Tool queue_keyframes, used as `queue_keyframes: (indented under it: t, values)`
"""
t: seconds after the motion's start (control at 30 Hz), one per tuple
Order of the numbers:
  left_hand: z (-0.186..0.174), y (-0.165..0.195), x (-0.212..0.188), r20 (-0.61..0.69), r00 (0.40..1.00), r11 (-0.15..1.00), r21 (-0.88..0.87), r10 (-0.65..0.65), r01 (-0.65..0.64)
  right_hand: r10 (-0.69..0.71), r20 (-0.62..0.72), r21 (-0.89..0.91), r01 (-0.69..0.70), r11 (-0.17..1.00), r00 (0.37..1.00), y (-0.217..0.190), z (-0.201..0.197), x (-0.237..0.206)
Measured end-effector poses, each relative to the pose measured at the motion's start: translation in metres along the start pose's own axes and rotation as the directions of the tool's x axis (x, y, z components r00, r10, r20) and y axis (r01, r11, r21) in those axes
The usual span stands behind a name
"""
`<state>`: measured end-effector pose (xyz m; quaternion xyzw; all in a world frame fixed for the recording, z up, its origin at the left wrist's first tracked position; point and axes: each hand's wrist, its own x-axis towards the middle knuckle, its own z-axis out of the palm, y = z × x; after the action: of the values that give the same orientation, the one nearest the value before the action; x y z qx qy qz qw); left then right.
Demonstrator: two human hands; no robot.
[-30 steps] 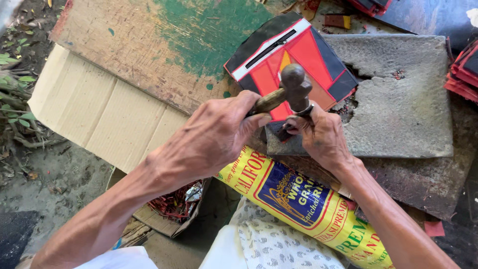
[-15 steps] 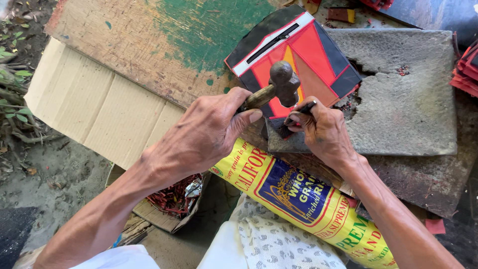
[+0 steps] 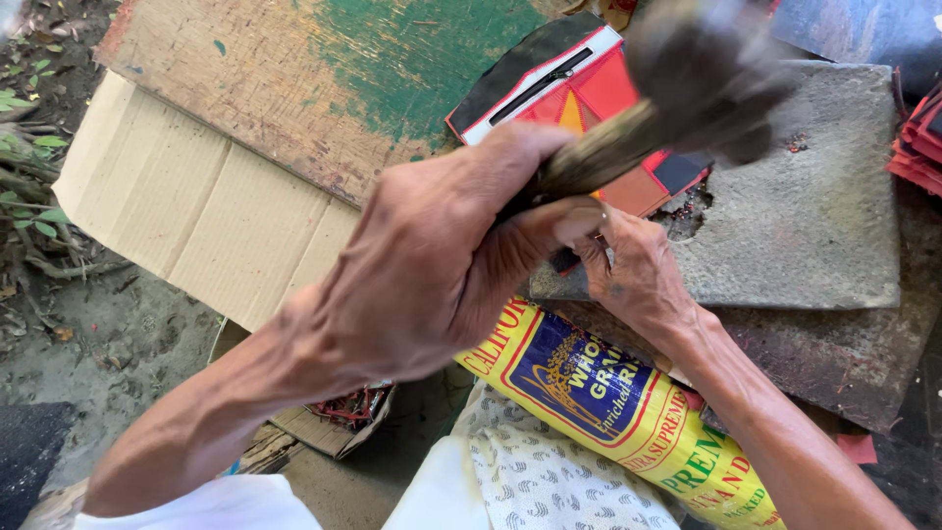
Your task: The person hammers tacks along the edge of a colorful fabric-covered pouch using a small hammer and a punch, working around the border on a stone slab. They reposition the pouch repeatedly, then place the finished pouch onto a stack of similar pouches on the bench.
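Two bare hands work close together over a stone slab, seen from above. At the far left lies dirt ground with a few green leaves at its edge. Next comes a sheet of plain cardboard, and over its far edge rests a worn wooden board with patches of green paint. Near the bottom, a small open box of red scraps sits under the left forearm. The left hand is clenched around the wooden handle of a hammer, which is lifted up and blurred, its dark head in the air above the slab at the far right of centre. Behind the hammer lies a red and black folded card piece with a white border, partly on the board and partly on the slab. Just right of the left hand, the right hand rests on the near edge of the grey stone slab; its fingers are curled down on something small and dark, but what they pinch cannot be told. Below the hands a yellow printed sack is spread across the lap, beside a white patterned cloth. At the far right edge sits a stack of red pieces.
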<state>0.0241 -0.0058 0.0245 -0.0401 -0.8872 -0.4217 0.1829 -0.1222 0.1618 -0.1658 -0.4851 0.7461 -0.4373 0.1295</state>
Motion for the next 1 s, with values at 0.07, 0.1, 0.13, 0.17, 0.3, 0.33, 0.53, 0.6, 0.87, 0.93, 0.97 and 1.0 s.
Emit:
queue_keyframes:
  t: [0.07, 0.1, 0.13, 0.17, 0.3, 0.33, 0.53, 0.6, 0.87, 0.93, 0.97, 1.0]
  values:
    - [0.005, 0.008, 0.002, -0.069, 0.995, 0.996, -0.037, 0.075, -0.077, -0.099, -0.043, -0.102, 0.095, 0.990, 0.994, 0.000, 0.001, -0.002]
    - [0.009, 0.008, 0.003, -0.082, 0.991, 0.993, -0.038, 0.107, -0.110, -0.073, -0.020, -0.050, 0.072, 0.996, 0.997, 0.000, 0.002, -0.003]
    - [0.016, 0.002, 0.007, -0.058, 0.990, 0.992, 0.002, 0.125, -0.126, -0.053, 0.005, 0.002, 0.052, 0.999, 0.999, 0.000, 0.002, -0.004]
    - [0.019, -0.005, 0.007, 0.054, 0.998, 0.996, 0.088, 0.023, -0.027, -0.034, 0.034, 0.057, 0.032, 0.998, 0.999, 0.001, 0.003, -0.005]
    - [0.027, -0.033, -0.003, 0.312, 0.883, 0.907, 0.346, -0.351, 0.238, -0.010, 0.012, -0.059, 0.010, 0.998, 1.000, 0.003, 0.006, -0.002]
    - [0.025, -0.039, -0.006, 0.305, 0.881, 0.903, 0.350, -0.361, 0.249, -0.019, 0.002, -0.058, 0.019, 0.998, 1.000, 0.004, 0.006, 0.000]
    - [0.018, -0.046, -0.017, 0.190, 0.957, 0.958, 0.230, -0.219, 0.173, 0.254, 0.044, 0.288, -0.256, 0.923, 0.966, 0.011, 0.000, 0.004]
    - [0.018, -0.046, -0.017, 0.188, 0.956, 0.959, 0.212, -0.227, 0.186, 0.251, 0.061, 0.293, -0.258, 0.921, 0.966, 0.013, -0.001, 0.005]
    - [0.019, -0.052, -0.022, 0.182, 0.957, 0.962, 0.195, -0.228, 0.192, 0.200, 0.058, 0.272, -0.208, 0.939, 0.978, 0.014, 0.000, 0.006]
    - [0.018, -0.051, -0.022, 0.180, 0.958, 0.963, 0.197, -0.222, 0.186, 0.214, 0.063, 0.270, -0.223, 0.936, 0.975, 0.013, 0.000, 0.006]
    - [0.018, -0.050, -0.021, 0.183, 0.956, 0.960, 0.201, -0.230, 0.193, 0.221, 0.066, 0.270, -0.231, 0.935, 0.973, 0.013, -0.001, 0.005]
    - [0.017, -0.049, -0.021, 0.188, 0.953, 0.958, 0.204, -0.238, 0.200, 0.220, 0.064, 0.266, -0.229, 0.936, 0.973, 0.012, -0.001, 0.005]
